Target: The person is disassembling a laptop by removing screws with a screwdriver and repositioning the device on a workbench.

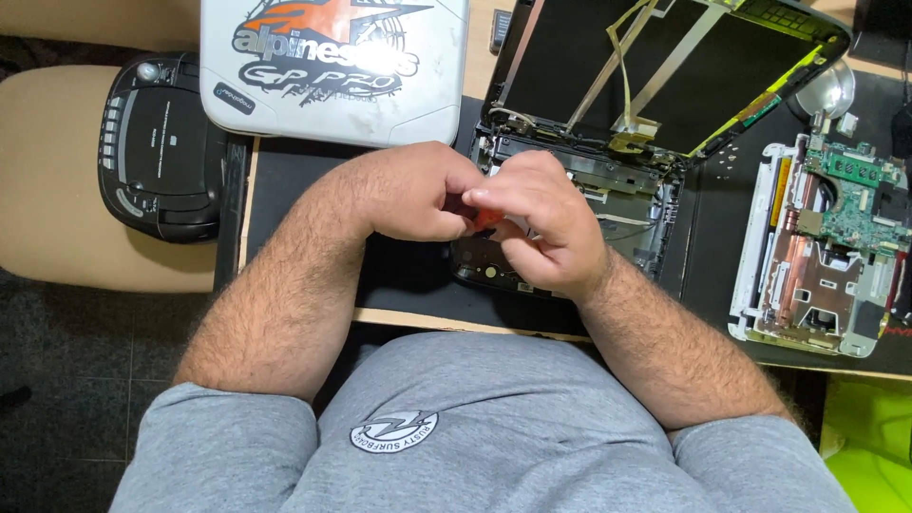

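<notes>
- Left hand (413, 195) curled tight around a small orange-red tool (486, 218), probably a screwdriver handle; mostly hidden.
- Right hand (546, 223) fingers pinched narrow on the same tool, over the opened black laptop base (622, 204) at the desk's near edge.
- Judgement: keep the tool upright, wrists braced on the base.
- Room: white lid (332, 66) close at left, stripped white chassis (817, 256) at right; ribbon cables (627, 57) just behind.
</notes>
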